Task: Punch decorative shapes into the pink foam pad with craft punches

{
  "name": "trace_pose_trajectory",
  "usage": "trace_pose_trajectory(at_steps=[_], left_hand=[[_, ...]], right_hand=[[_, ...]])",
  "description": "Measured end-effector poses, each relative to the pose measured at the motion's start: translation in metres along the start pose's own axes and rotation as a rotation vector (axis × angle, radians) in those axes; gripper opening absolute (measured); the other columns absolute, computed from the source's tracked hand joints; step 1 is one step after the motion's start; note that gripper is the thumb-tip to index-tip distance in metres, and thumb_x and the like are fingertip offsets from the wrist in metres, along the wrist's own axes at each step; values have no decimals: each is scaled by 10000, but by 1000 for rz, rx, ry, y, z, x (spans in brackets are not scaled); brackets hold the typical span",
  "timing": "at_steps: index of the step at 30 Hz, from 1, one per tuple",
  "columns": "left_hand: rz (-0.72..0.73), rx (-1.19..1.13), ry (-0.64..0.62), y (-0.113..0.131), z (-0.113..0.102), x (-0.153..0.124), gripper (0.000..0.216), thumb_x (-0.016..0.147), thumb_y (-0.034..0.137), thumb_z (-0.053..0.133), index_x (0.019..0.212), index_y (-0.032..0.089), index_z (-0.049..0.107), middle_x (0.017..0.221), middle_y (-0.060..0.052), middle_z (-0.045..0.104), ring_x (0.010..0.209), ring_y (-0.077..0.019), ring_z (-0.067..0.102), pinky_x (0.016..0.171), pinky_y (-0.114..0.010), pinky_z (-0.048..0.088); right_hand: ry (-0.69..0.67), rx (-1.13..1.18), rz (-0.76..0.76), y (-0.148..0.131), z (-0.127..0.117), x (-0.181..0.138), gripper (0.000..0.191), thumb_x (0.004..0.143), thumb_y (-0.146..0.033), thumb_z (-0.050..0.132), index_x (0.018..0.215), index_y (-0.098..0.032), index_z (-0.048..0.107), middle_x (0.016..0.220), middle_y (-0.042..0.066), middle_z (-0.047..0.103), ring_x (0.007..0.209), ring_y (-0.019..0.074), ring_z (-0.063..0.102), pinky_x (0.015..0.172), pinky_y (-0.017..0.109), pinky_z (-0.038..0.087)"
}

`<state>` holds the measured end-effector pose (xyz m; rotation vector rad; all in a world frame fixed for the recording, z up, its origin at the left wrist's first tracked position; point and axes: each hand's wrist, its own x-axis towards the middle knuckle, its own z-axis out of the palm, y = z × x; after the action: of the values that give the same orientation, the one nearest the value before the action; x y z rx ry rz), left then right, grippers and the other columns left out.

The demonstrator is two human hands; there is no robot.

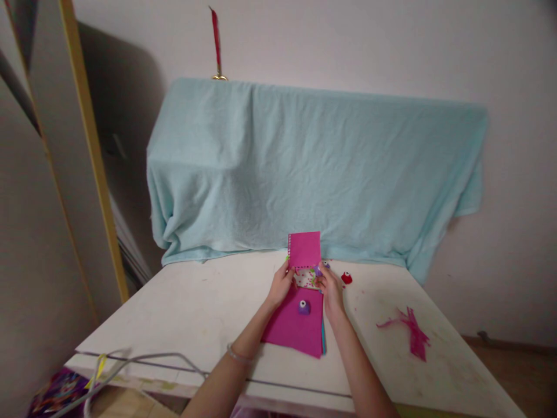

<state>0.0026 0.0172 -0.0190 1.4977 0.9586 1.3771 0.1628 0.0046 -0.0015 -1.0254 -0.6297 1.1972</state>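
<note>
- A bright pink rectangular sheet [304, 248] is held upright just behind the flat stack of pink craft sheets [296, 328], lower edge down, probably so that its dotted left border can be checked.
- Left hand [282, 285]: grip closed in a pinch on the sheet's lower left corner, above the stack's far edge.
- Right hand [329, 288]: grip closed on the lower right corner; a small purple object is seen at its fingertips, too small to identify.
- A white spotted piece is partly seen between the hands.
- A small purple paper punch [304, 307] is rested on top of the stack, likely as a weight.
- A small red punch [346, 278] is set right of the stack, on the white desk [195, 313].
- Pink paper offcuts [411, 331] are scattered well right of the stack.
</note>
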Motion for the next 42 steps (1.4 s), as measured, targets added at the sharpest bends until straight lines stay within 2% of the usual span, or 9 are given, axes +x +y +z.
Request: trace_pose_trajectory(at_steps=[3, 8, 16, 21, 31, 42], left_hand=[[-13, -8, 3, 0, 0, 0, 273, 927, 397, 449, 1014, 167, 567, 730, 0, 604, 525, -122, 542, 535, -234, 445], [-40, -45, -13, 2, 0, -1, 283, 916, 381, 456, 1073, 167, 553, 730, 9, 602, 488, -115, 538, 520, -241, 453], [-78, -190, -37, 7, 0, 0, 308, 844, 348, 524, 1088, 162, 554, 840, -19, 647, 488, -102, 546, 516, -240, 462], [-73, -208, -63, 6, 1, 1, 346, 820, 305, 549, 1125, 143, 540, 792, -12, 640, 487, -103, 546, 517, -239, 470], [-57, -229, -48, 7, 2, 0, 216, 808, 322, 583, 947, 160, 552, 840, -16, 604, 533, -90, 537, 509, -222, 484], [-128, -208, -81, 18, 5, -3, 425, 792, 393, 653, 1143, 165, 576, 901, -25, 627, 528, -93, 548, 487, -224, 473]], right_hand=[[-1, -2, 2, -1, 0, 0, 377, 586, -482, 825, 772, -200, 657, 555, -36, 605, 492, 139, 547, 482, 248, 421], [-8, -6, 1, -3, 2, -2, 371, 595, -489, 818, 765, -206, 646, 557, -33, 613, 497, 148, 558, 493, 260, 424], [-15, -31, -24, -5, 3, -5, 373, 610, -508, 802, 768, -207, 648, 555, -26, 608, 498, 156, 560, 495, 269, 436], [-21, -14, -11, -2, 1, -2, 376, 601, -503, 802, 775, -207, 650, 587, -34, 620, 503, 144, 557, 494, 262, 437], [-17, 8, -23, -1, 0, -2, 364, 586, -482, 815, 761, -205, 656, 604, -38, 612, 496, 136, 550, 482, 259, 439], [-48, -24, -31, -1, 0, -3, 332, 614, -483, 799, 783, -226, 676, 638, -37, 634, 511, 139, 555, 501, 265, 440]])
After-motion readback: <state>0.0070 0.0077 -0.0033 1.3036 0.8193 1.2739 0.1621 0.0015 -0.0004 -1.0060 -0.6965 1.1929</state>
